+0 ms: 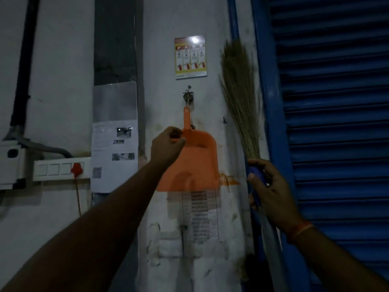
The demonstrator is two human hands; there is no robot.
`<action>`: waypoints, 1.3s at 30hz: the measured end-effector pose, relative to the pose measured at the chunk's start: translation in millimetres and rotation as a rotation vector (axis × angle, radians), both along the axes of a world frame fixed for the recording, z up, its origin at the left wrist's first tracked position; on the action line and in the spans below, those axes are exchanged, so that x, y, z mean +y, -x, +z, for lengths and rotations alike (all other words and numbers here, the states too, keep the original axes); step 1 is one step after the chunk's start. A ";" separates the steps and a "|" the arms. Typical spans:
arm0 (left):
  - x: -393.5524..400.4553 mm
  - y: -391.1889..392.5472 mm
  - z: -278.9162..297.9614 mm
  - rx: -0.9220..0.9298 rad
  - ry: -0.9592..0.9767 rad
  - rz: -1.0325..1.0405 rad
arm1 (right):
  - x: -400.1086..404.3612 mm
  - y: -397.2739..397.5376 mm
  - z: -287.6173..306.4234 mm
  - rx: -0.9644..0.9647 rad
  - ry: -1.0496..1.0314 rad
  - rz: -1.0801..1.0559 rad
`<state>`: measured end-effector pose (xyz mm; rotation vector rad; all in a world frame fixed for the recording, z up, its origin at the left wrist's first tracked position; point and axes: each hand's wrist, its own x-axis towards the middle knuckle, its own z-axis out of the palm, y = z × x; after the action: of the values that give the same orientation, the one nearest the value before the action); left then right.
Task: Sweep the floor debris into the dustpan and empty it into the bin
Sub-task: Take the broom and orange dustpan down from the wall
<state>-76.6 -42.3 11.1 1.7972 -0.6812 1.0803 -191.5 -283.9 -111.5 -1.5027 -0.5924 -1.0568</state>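
My left grip (168,144) is curled at the top left corner of the orange dustpan (195,161), fingers pinching its rim just beside the handle base. The dustpan hangs flat against the white wall (63,81), handle up, from a hook (188,96) at 12 o'clock of it. My right grip (267,186) is wrapped round the blue handle of the broom (242,91), which stands bristles up at 3 o'clock of the dustpan, the bristles reaching toward 12 along the blue frame of a shutter (336,123). A safety poster (190,57) sits at 12 o'clock of the hook. At 9 o'clock of the dustpan are a printed notice (114,154) and a switch panel (61,168).
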 end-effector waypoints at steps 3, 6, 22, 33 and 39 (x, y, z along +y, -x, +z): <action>7.9 -31.1 38.5 -0.055 -0.039 0.057 | 5.7 -32.1 22.7 -0.021 0.000 -0.022; 8.2 -57.3 67.6 -0.132 -0.082 0.084 | 11.6 -56.1 48.1 -0.057 -0.005 -0.040; -24.3 -140.2 139.5 -0.038 -0.278 -0.052 | 5.8 -106.6 100.0 -0.103 0.021 -0.023; -21.3 -157.2 161.0 0.030 -0.169 -0.250 | -18.3 -119.4 96.0 -0.061 0.063 -0.023; -15.3 -138.1 190.8 0.004 -0.170 -0.283 | -24.3 -125.1 92.0 -0.055 0.066 -0.017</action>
<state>61.4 -57.5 201.9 1.7781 -1.0169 0.8499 -66.4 -308.2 -19.5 -1.5421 -0.6594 -1.1034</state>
